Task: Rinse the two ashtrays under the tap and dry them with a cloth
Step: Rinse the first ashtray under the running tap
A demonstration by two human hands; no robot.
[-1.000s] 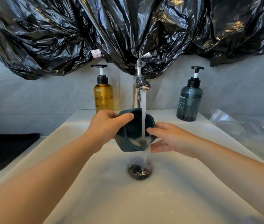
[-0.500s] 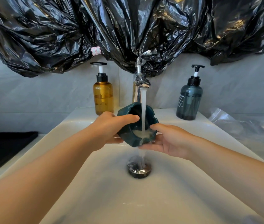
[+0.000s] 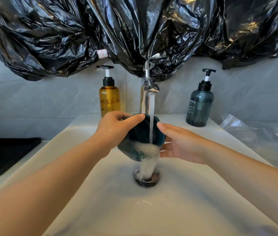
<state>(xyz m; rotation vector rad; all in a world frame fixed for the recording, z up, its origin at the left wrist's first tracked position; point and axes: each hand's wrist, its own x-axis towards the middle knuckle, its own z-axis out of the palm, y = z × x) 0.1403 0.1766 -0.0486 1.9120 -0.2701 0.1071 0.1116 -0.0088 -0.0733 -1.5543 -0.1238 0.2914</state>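
A dark teal ashtray (image 3: pixel 139 133) is tipped steeply toward me under the running chrome tap (image 3: pixel 147 86). Water falls into its bowl, foams at the lower rim and pours down to the drain (image 3: pixel 147 180). My left hand (image 3: pixel 116 129) grips the ashtray's upper left rim, thumb across the top edge. My right hand (image 3: pixel 180 143) lies against its right side and underside with nearly straight fingers. I see no second ashtray and no cloth.
The white basin (image 3: pixel 194 193) fills the lower view. An amber pump bottle (image 3: pixel 109 96) stands left of the tap, a dark blue-green one (image 3: pixel 200 103) to the right. Black plastic sheeting (image 3: pixel 134 31) hangs above. A black mat (image 3: pixel 4 154) lies left, clear plastic (image 3: pixel 253 132) right.
The ashtray has tipped from nearly level to steeply toward me, and water now spills out over its lower rim. Both hands stayed on it under the stream.
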